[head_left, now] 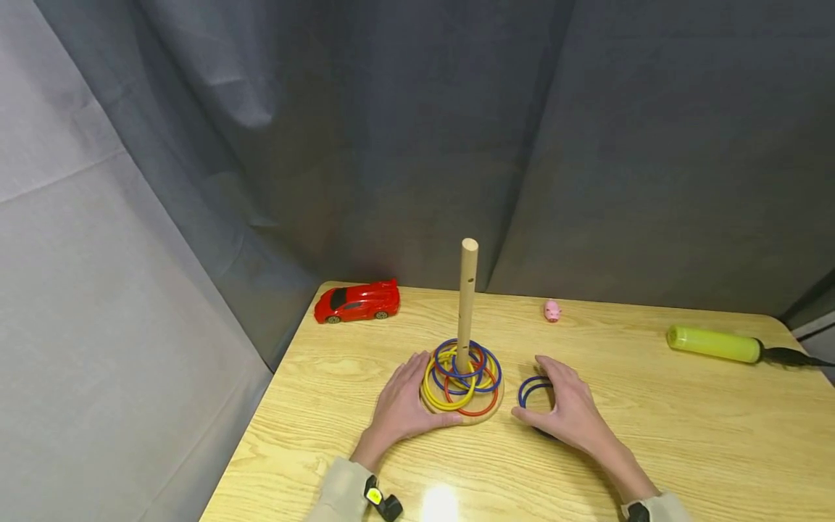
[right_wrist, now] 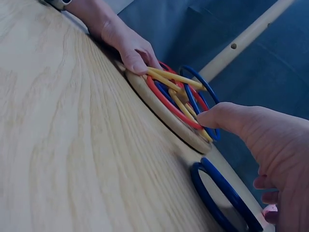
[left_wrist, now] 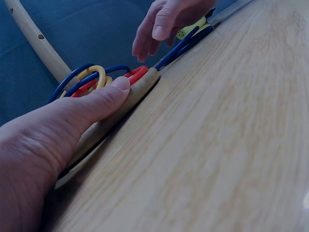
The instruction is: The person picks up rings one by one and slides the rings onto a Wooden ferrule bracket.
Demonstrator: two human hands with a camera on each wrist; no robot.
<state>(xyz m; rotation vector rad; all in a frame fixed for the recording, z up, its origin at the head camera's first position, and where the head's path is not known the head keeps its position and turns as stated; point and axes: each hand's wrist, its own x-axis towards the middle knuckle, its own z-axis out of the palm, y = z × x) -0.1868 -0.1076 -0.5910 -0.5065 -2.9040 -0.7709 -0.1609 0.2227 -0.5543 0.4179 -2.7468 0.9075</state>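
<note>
Nearest the camera, both forearms came in over the near edge of the bench (head_left: 652, 449), sleeves at the wrists. L hand (head_left: 403, 404) lay flat w/ fingers relaxed against the left rim of the round wooden base (head_left: 485, 415), thumb along its edge, prob. to steady the base so it wouldn't slide. It gripped nothing.

R hand (head_left: 566, 407) hovered just right of the base, fingers loosely curved over two blue rings (head_left: 530, 389) lying flat on the bench; fingertips near or touching them, but a closed pinch wasn't visible, so I'd call it released, not grasping. The rings sat just beside the base, not on the peg.

On the base: a stack of yellow, red & blue rings (head_left: 459, 373) threaded round the upright wooden peg (head_left: 467, 304), lying loose and overlapped.

Further back: pink pig toy (head_left: 552, 310), red toy car (head_left: 357, 301) at the far left corner, yellow-green cylinder w/ black cord (head_left: 714, 343) far right, all well apart from the hands. Grey curtain (head_left: 417, 130) behind.

Views: L wrist cam showed the thumb (left_wrist: 104, 99) pressed on the base rim, which the head cam couldn't settle. R wrist cam showed the loose blue rings (right_wrist: 219, 191) lying flat under the hand with a gap to the thumb (right_wrist: 227, 118). Only the head view gave the car, pig and whole peg
</note>
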